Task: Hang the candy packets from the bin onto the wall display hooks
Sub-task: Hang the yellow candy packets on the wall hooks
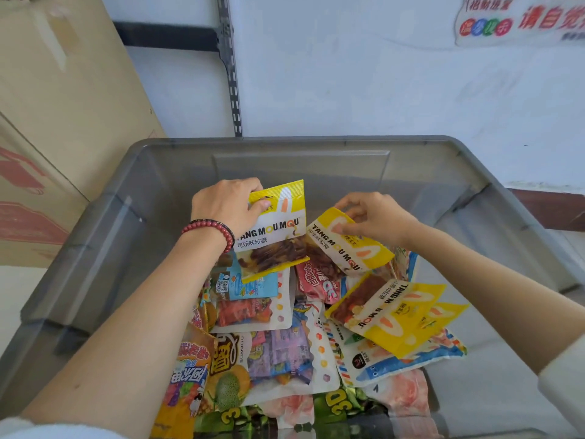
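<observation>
A big grey bin stands before a white wall, next to cardboard boxes. Many candy packets lie inside it. The left hand holds one yellow packet upright by its top corner, fingers closed on it. The right hand pinches a second yellow packet, which is tilted, just beside the first.

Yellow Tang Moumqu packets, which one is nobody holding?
The lowest yellow packet, lying loose on the pile; left hand and right hand grip the others.
</observation>
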### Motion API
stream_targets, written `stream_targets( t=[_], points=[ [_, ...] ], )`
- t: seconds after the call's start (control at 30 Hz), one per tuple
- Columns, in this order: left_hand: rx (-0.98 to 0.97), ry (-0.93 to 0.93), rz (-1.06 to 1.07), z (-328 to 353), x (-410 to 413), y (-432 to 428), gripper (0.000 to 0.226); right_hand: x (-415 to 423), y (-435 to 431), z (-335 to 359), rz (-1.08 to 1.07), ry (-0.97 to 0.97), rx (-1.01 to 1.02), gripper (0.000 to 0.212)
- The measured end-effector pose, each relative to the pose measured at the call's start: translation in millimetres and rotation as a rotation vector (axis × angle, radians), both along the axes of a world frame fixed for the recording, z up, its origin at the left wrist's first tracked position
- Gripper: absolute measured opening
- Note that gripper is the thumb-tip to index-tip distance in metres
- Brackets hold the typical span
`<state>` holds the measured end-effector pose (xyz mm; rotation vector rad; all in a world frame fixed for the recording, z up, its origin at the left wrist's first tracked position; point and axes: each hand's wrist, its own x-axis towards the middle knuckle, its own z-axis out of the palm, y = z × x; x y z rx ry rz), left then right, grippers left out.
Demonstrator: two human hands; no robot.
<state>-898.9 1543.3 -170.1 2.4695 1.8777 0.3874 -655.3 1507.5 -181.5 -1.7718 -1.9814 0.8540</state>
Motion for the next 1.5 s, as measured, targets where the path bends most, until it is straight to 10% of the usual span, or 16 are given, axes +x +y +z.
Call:
stream_targets(
  t=[0.37,0.93,1.5],
  points=[
    [-0.052,-0.030,0.031,-2.3,-5.3,1.0,0.025,14.8,3.6,1.3,0.096,-0.487,-0.138,0.037],
    [-0.225,-0.348,0.136,45.5,-15.7,-26.6,0.011,-12.4,-14.3,64.9,-0.187,0.073,0.265,0.017],
    [0.242,-0.271,0.039,578.6,-56.6,-47.4,0.013,-55.7,-39.7,600.7,0.031,0.321,0.213,0.003]
  ],
)
